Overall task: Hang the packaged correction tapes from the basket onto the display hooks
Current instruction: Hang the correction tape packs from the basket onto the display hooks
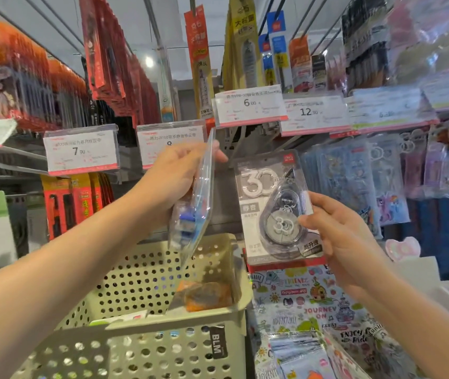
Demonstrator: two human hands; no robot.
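My left hand [175,177] grips a clear pack with blue correction tapes [194,212], held edge-on above the basket. In my right hand [335,236] is a grey packaged correction tape marked "30" [271,209], face towards me and upright, held by its right edge. The beige perforated basket [218,318] sits below both hands and holds an orange pack [207,295] plus other packs. Bare metal display hooks [245,140] reach out behind the price tags, just above the grey pack.
Price tags reading 7.90 [81,150], 6.00 [250,103] and 12.90 [311,112] front the hook rows. Red packs [62,206] hang at the left, blue and purple cartoon packs [354,176] at the right. Sticker sheets [308,299] lie below right.
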